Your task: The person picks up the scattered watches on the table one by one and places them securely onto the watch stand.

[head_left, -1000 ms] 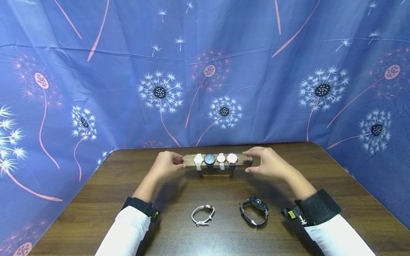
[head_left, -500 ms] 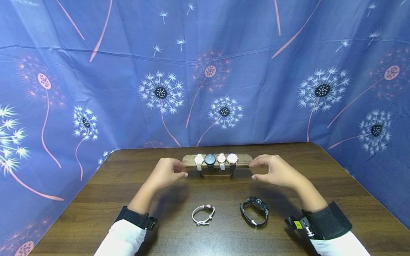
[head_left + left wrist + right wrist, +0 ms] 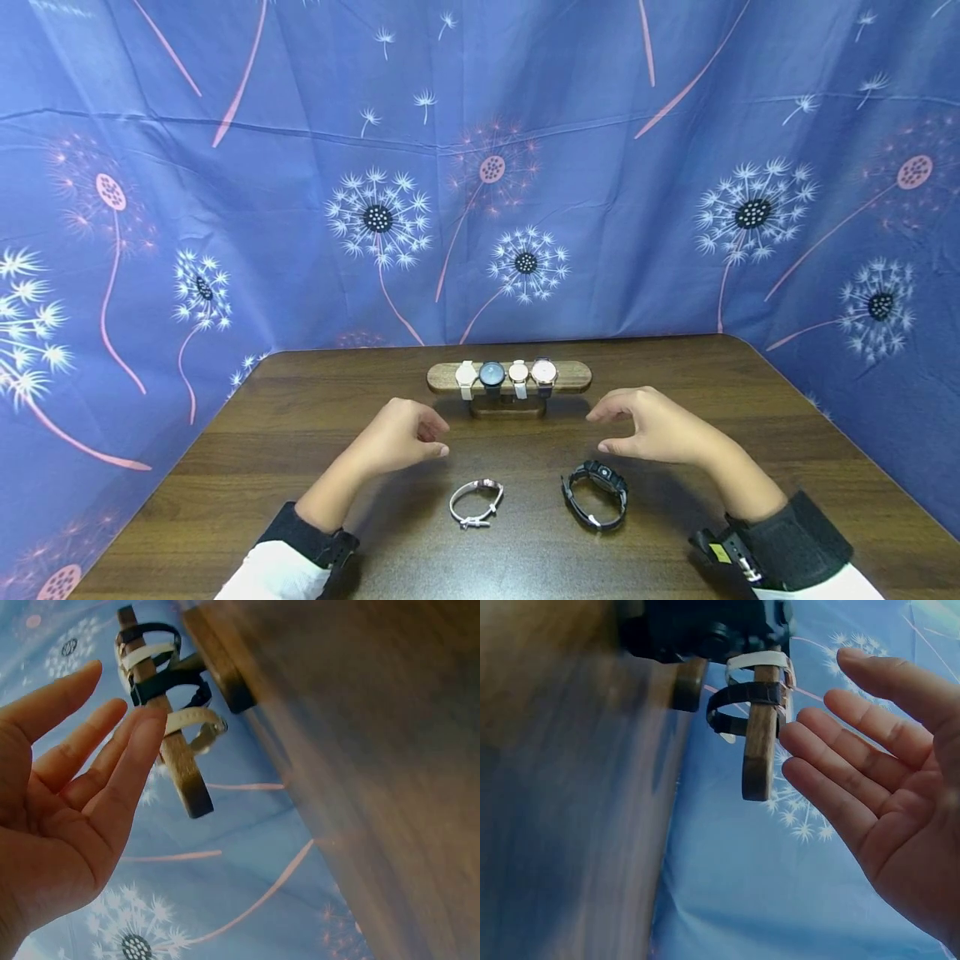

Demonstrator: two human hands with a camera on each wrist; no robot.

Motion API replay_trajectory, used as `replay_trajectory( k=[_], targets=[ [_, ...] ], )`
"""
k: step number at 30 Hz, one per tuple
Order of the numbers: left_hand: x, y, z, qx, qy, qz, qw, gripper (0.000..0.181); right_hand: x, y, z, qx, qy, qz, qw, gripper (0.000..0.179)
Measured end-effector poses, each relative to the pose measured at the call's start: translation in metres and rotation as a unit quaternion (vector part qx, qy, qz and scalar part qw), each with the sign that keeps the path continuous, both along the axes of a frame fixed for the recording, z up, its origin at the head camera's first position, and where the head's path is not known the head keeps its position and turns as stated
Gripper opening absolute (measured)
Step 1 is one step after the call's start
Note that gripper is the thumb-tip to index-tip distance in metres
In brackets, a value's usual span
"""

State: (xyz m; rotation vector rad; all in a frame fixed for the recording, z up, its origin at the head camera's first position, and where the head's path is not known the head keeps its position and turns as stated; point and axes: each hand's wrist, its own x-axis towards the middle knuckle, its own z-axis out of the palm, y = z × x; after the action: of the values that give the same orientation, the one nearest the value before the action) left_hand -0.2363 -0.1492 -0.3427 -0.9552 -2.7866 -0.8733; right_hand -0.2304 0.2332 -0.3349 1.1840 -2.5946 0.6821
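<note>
A wooden watch stand [image 3: 442, 377] stands near the back of the table, bearing several watches in a row. Among them are a white watch [image 3: 466, 375], a dark-faced watch [image 3: 491, 374] and a pale-faced watch with a dark strap [image 3: 543, 372]. My left hand [image 3: 397, 437] hovers in front of the stand's left end, fingers relaxed and holding nothing. On the other side my right hand [image 3: 656, 425] hangs over the table, thumb apart from the fingers, also with nothing in it. The left wrist view shows the left palm [image 3: 60, 840] facing the stand from a distance.
A thin white-strapped watch [image 3: 476, 503] lies on the wooden table [image 3: 262, 467] in front of the left hand. A chunky black watch [image 3: 596, 497] rests nearer the right hand. Behind the table hangs a blue dandelion-print cloth [image 3: 465, 208].
Both hands have come away from the ends of the watch stand and drawn back toward the front. The stand and the two watches on the table stay where they were.
</note>
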Motion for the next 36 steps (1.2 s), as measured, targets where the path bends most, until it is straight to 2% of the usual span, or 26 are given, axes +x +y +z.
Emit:
replay_trajectory(
  k=[6, 13, 21, 25, 29, 32, 36],
  targets=[
    [0.004, 0.010, -0.006, -0.033, -0.013, -0.038, 0.9986, 0.019, 0.003, -0.001, -0.003, 0.014, -0.024, 0.004, 0.9996, 0.028],
    [0.007, 0.023, -0.013, -0.097, -0.011, -0.082, 0.9918, 0.012, 0.004, -0.005, -0.004, 0.018, -0.025, 0.009, 0.9995, 0.028],
    [0.011, 0.037, -0.021, -0.149, -0.021, -0.087, 0.9847, 0.014, 0.006, -0.011, -0.005, 0.019, -0.027, 0.021, 0.9992, 0.028],
    [0.010, 0.041, -0.024, -0.168, 0.007, -0.093, 0.9814, 0.013, 0.008, -0.014, -0.005, 0.016, -0.021, 0.027, 0.9993, 0.027],
    [0.009, 0.042, -0.024, -0.161, 0.033, -0.105, 0.9808, 0.014, 0.008, -0.015, -0.005, 0.014, -0.019, 0.029, 0.9993, 0.027],
    [0.009, 0.041, -0.022, -0.140, 0.041, -0.111, 0.9830, 0.014, 0.009, -0.015, -0.005, 0.014, -0.024, 0.028, 0.9992, 0.027],
    [0.009, 0.040, -0.018, -0.113, 0.052, -0.106, 0.9865, 0.013, 0.009, -0.016, -0.004, 0.015, -0.024, 0.029, 0.9992, 0.027]
  ],
)
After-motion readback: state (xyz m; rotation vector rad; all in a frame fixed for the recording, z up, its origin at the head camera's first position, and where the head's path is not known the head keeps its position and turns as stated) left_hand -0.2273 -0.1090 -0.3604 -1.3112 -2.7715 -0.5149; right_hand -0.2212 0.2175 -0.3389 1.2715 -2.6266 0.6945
